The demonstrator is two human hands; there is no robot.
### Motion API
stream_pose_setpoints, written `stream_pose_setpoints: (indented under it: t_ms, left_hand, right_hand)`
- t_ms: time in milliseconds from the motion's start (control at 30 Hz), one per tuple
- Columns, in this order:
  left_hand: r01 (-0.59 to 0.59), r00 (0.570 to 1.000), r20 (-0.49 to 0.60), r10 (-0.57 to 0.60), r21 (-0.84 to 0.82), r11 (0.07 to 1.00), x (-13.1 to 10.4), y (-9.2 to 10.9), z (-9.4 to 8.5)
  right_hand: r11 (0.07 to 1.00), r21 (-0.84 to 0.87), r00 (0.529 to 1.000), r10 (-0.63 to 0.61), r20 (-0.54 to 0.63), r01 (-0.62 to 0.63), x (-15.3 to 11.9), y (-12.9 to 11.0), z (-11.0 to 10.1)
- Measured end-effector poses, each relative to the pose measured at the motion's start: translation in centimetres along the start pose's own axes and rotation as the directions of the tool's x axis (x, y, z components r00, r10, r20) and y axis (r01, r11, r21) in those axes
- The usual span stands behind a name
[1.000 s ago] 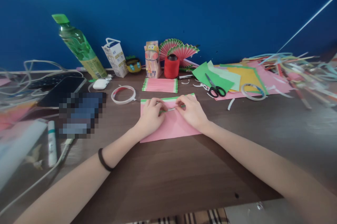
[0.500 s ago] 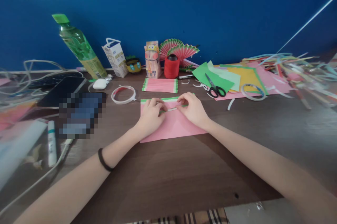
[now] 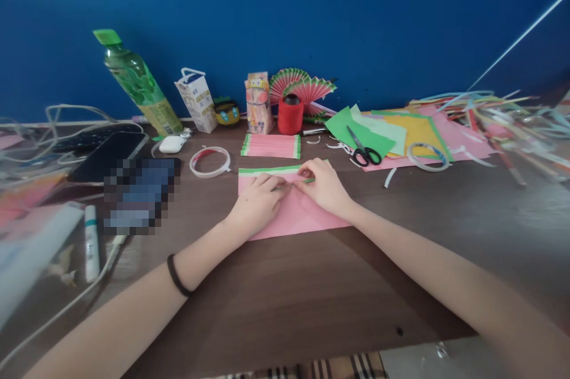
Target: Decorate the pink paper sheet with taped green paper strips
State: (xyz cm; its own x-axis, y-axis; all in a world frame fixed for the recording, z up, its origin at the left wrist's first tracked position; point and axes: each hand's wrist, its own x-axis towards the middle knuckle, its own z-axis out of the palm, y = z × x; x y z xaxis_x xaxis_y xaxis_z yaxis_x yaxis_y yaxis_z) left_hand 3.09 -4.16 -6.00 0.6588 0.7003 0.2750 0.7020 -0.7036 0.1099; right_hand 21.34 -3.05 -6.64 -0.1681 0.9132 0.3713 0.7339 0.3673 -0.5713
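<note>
A pink paper sheet [image 3: 307, 217] with a green and white band along its far edge lies flat on the desk in front of me. My left hand [image 3: 258, 202] rests over its left part, fingers bent and drawn together. From the other side my right hand [image 3: 326, 190] reaches in, thumb and forefinger pinched. The fingertips of both hands meet near the middle of the sheet, below the band. What they pinch there is hidden. Just beyond the sheet lies a pleated pink paper piece with green ends [image 3: 271, 145].
A tape roll [image 3: 210, 162] lies left of the pleated piece. Black scissors [image 3: 365, 150] rest on coloured paper sheets [image 3: 418, 129], with another tape roll [image 3: 428, 157] nearby. Behind stand a red thread spool [image 3: 291, 115], a carton [image 3: 196, 101] and a green bottle [image 3: 138, 83]. A phone [image 3: 142, 195] lies left.
My left hand has slid slightly right, so its fingertips now meet those of my right hand. The thin white strip seen between them before is now covered.
</note>
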Motion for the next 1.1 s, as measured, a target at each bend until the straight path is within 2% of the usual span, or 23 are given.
stream_pose_setpoints:
  t_ms: [200, 367, 433, 533, 633, 733, 833, 900, 1033, 1100]
  left_hand:
    - [0.032, 0.999, -0.018, -0.030, 0.137, 0.990, 0.0, 0.3, -0.5]
    - [0.060, 0.998, -0.038, -0.056, 0.111, 0.992, -0.2, -0.3, -0.9]
    - [0.101, 0.995, -0.030, -0.100, 0.030, 0.994, -0.1, -1.1, -1.3]
    - [0.184, 0.983, 0.056, -0.175, -0.227, 0.956, 0.4, -2.7, -2.3]
    - [0.360, 0.932, 0.171, -0.318, -0.369, 0.857, 0.8, -4.2, -3.7]
    - [0.476, 0.877, 0.102, -0.470, -0.327, 0.817, 0.9, -5.3, -5.2]
    - [0.532, 0.837, 0.012, -0.546, -0.244, 0.811, 0.6, -6.7, -5.9]
    - [0.531, 0.843, 0.011, -0.538, -0.177, 0.829, 0.2, -7.9, -5.8]
    - [0.425, 0.904, 0.051, -0.423, -0.038, 0.904, -0.5, -9.7, -4.9]
    - [0.425, 0.904, 0.054, -0.424, -0.012, 0.905, -0.6, -10.2, -4.6]
  right_hand:
    - [0.998, 0.069, 1.000, 0.003, 0.007, -0.003, 0.0, 0.2, -0.1]
    - [0.992, 0.127, 0.999, -0.022, -0.042, 0.027, -0.1, 0.6, -0.2]
    - [0.993, 0.105, 0.998, -0.047, -0.042, 0.051, -0.1, 0.7, -0.2]
    - [0.994, 0.064, 0.996, -0.084, -0.018, 0.085, -0.1, 0.7, -0.2]
    - [0.991, 0.070, 0.993, -0.118, 0.020, 0.116, 0.0, 0.6, -0.1]
    - [0.980, 0.107, 0.983, -0.175, 0.057, 0.169, -0.1, 0.4, 0.0]
    - [0.967, 0.091, 0.968, -0.245, 0.062, 0.239, -0.3, 0.3, 0.1]
    - [0.956, 0.053, 0.954, -0.292, 0.070, 0.288, -0.4, 0.2, 0.2]
    - [0.934, 0.016, 0.926, -0.357, 0.121, 0.358, -0.5, 0.2, 0.3]
    - [0.929, 0.016, 0.919, -0.367, 0.143, 0.369, -0.5, 0.2, 0.3]
